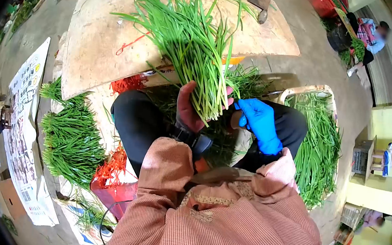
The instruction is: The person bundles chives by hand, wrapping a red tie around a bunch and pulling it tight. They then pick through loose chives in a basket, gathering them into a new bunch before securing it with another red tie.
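Observation:
A thick bunch of green stalks lies with its leafy tops over the wooden board and its pale cut ends toward me. My bare left hand is wrapped round the lower part of the bunch from beneath. Just right of the cut ends is my right hand in a blue glove, its thumb and fingers pinched on a thin green stalk at the side of the bunch. One red tie rests on the board, left of the leaves.
A dark-bladed tool lies at the board's far right. Tied bunches are piled at the left, near red ties. A white-rimmed crate of greens stands at the right. Another person sits at the upper right.

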The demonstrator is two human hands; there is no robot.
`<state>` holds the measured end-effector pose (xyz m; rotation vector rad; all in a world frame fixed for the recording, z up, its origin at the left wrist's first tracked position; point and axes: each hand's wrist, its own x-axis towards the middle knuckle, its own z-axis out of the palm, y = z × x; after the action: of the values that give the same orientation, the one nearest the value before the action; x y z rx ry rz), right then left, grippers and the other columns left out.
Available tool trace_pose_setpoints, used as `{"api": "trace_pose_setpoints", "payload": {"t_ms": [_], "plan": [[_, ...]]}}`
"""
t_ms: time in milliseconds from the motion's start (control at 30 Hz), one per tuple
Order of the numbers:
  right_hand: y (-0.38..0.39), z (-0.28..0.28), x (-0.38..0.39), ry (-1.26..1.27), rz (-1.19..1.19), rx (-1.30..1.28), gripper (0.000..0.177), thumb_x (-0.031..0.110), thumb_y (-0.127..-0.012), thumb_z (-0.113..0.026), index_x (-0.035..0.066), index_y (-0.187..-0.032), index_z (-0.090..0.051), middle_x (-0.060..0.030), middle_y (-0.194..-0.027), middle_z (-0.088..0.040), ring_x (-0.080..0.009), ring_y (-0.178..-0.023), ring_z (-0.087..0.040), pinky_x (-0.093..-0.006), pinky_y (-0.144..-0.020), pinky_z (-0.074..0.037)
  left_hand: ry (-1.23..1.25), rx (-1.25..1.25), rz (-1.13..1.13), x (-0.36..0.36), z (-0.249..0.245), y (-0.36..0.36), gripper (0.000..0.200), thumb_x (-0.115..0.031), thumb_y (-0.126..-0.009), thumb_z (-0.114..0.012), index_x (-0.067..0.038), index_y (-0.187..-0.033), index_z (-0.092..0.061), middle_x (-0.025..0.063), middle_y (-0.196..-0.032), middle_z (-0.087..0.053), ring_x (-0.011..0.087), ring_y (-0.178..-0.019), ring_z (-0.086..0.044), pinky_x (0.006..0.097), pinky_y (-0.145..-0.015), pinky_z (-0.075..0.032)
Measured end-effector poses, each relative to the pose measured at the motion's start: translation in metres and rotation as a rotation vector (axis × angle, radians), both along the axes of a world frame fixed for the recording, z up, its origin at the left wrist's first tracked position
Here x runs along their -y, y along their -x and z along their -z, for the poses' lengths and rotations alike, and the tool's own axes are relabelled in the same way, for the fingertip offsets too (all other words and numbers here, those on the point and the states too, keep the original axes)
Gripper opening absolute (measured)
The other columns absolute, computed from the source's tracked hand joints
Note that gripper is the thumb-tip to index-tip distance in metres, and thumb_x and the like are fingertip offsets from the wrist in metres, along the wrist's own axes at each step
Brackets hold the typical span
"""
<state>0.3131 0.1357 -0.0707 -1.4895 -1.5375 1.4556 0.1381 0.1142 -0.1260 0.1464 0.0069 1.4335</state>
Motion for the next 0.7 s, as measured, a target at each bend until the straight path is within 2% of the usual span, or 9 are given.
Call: {"api": "trace_pose_setpoints", "payload": {"t_ms": [67,100,233,333,400,467,533,567,700], "plan": [[0.010,0.005,-0.005,0.001,0.026,-0.049,0.020,0.023,-0.085,-0.060,0.004,-0.078,-0.063,-0.0010,-0.050,-0.054,-0.0049,-0.040,-0.046,-0.0190,-0.037,-0.032,-0.011,0.030,0.018,-0.001,0.000,0.000,0.074,-0.046,-0.081,-0.050,0.001,-0.133,-0.028,0.0255,-0.132,-0.035,0.0372,-0.120,-0.039,0.0476,-0.099,-0.035],[0.015,0.002,-0.008,0.021,-0.005,-0.021,0.021,0.023,-0.085,-0.060,0.005,-0.076,-0.063,-0.0012,-0.052,-0.055,-0.0054,-0.040,-0.045,-0.0196,-0.038,-0.032,0.106,0.009,-0.027,0.003,-0.009,-0.003,0.070,-0.045,-0.081,-0.050,0.002,-0.130,-0.033,0.0268,-0.126,-0.041,0.0347,-0.111,-0.048,0.0440,-0.091,-0.043],[0.035,0.011,-0.022,-0.091,-0.090,-0.066,0.023,0.024,-0.085,-0.060,0.005,-0.072,-0.060,-0.0016,-0.054,-0.055,-0.0075,-0.043,-0.047,-0.0212,-0.041,-0.036,0.066,-0.104,-0.122,0.003,-0.006,-0.001,0.060,-0.039,-0.082,-0.049,0.002,-0.124,-0.040,0.0237,-0.113,-0.054,0.0287,-0.092,-0.060,0.0378,-0.075,-0.052],[0.035,0.019,-0.031,-0.107,-0.190,-0.020,0.025,0.024,-0.086,-0.057,0.002,-0.074,-0.061,-0.0043,-0.056,-0.056,-0.0130,-0.047,-0.053,-0.0273,-0.047,-0.042,0.080,-0.099,-0.135,0.001,0.003,-0.001,0.058,-0.037,-0.082,-0.049,0.003,-0.124,-0.040,0.0240,-0.112,-0.054,0.0288,-0.090,-0.060,0.0378,-0.074,-0.052],[0.030,0.015,-0.032,-0.570,-0.384,0.361,0.024,0.022,-0.087,-0.055,0.003,-0.074,-0.060,-0.0048,-0.061,-0.058,-0.0152,-0.051,-0.055,-0.0295,-0.049,-0.044,0.050,-0.106,-0.092,-0.001,0.001,0.000,0.058,-0.036,-0.083,-0.048,0.004,-0.124,-0.040,0.0235,-0.113,-0.054,0.0277,-0.091,-0.060,0.0372,-0.073,-0.052],[0.027,0.015,-0.031,-0.466,-0.430,0.379,0.019,0.020,-0.087,-0.053,0.004,-0.083,-0.063,-0.0060,-0.068,-0.061,-0.0163,-0.058,-0.059,-0.0296,-0.050,-0.046,0.123,-0.152,-0.159,-0.002,-0.002,-0.004,0.064,-0.038,-0.081,-0.049,0.005,-0.127,-0.037,0.0236,-0.117,-0.051,0.0298,-0.101,-0.057,0.0417,-0.081,-0.049],[0.030,0.004,-0.023,-0.081,-0.343,0.118,0.018,0.016,-0.087,-0.052,0.004,-0.094,-0.064,-0.0083,-0.071,-0.062,-0.0159,-0.062,-0.061,-0.0278,-0.050,-0.048,0.023,-0.179,-0.124,-0.004,0.006,-0.001,0.067,-0.038,-0.082,-0.049,0.006,-0.129,-0.033,0.0274,-0.122,-0.046,0.0310,-0.107,-0.053,0.0410,-0.083,-0.049],[0.031,0.006,-0.021,-0.026,-0.282,0.014,0.017,0.012,-0.089,-0.049,0.001,-0.082,-0.061,-0.0040,-0.066,-0.059,-0.0105,-0.051,-0.055,-0.0233,-0.048,-0.044,0.018,-0.146,-0.109,-0.004,0.007,-0.002,0.066,-0.038,-0.082,-0.049,0.006,-0.129,-0.033,0.0278,-0.122,-0.046,0.0313,-0.107,-0.053,0.0405,-0.083,-0.049],[0.032,0.007,-0.022,0.016,-0.279,0.035,0.019,0.013,-0.090,-0.048,0.001,-0.083,-0.061,-0.0034,-0.063,-0.058,-0.0096,-0.051,-0.054,-0.0236,-0.048,-0.044,0.031,-0.085,-0.086,-0.006,0.008,-0.006,0.061,-0.036,-0.083,-0.049,0.004,-0.127,-0.036,0.0260,-0.119,-0.048,0.0298,-0.104,-0.054,0.0384,-0.084,-0.048]]}}
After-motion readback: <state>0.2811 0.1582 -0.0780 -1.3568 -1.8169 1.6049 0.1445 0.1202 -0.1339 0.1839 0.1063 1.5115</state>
